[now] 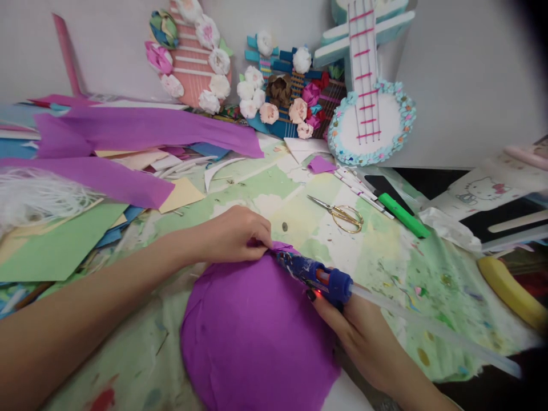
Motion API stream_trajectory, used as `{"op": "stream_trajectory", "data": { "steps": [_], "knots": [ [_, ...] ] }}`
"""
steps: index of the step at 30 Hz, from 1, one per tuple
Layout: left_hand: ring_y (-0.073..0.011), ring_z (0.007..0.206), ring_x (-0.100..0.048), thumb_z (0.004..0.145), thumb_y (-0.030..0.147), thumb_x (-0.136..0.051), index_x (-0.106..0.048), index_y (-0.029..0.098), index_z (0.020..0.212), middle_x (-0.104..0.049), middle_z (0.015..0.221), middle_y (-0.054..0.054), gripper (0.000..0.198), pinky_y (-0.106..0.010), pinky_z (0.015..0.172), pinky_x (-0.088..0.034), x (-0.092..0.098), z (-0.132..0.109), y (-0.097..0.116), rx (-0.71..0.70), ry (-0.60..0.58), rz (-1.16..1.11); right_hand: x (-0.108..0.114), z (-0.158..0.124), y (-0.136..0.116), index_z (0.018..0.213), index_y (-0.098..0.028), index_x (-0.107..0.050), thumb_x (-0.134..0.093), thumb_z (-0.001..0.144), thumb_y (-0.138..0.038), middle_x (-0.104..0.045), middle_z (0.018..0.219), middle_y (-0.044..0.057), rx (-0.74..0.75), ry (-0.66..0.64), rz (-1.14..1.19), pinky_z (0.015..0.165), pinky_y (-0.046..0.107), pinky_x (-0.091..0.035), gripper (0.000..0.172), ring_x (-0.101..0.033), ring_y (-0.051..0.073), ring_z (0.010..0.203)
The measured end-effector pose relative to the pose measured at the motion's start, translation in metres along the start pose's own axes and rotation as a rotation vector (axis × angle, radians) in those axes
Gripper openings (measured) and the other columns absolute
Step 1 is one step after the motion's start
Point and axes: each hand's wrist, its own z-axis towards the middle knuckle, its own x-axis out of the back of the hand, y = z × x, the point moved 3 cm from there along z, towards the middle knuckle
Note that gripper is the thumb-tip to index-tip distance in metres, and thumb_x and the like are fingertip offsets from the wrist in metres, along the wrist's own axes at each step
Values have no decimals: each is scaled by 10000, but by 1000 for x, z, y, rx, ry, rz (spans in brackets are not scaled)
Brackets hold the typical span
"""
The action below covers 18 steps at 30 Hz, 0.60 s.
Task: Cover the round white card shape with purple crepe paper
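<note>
Nearest the camera, a purple dome [257, 337] wrapped in crepe paper sits in the middle of the paint-spattered surface [385, 257]. The right hand [363, 337] comes in from the lower right and is clamped around a blue glue gun [319, 278], with 1 finger tucked under its body. A clear glue stick [428, 328] trails out of the back toward the right.

The gun's long axis runs from lower right to upper left, and its nozzle meets the dome's far rim. There the left hand [233, 234], reaching in from the left, has its fingertips pinched together on a paper fold [280, 247] right at the nozzle's tip. So the 2 hands meet at 1 spot, the left hand on the far-left side of it and the gun on the right.

Farther back, gold scissors [342, 216] and a green marker [402, 214] lie well apart from the hands. Purple paper strips [141, 128] stretch across the left. At the wall stand 3 guitar-shaped crafts [368, 114] trimmed with paper flowers.
</note>
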Motion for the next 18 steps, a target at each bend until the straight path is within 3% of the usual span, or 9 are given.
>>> {"op": "stream_trajectory", "data": {
  "steps": [18],
  "knots": [
    [-110,750,-613,770,87,-539,-723,235,874,-694,820,-1,259,-203,705,-434,1,-1,1,-50,-29,-17,3,-7,3,850,-215,-572,-426,908,-326,-619,800,40,11,47,-9,585,256,-446,192,-556,176,717]
  ]
}}
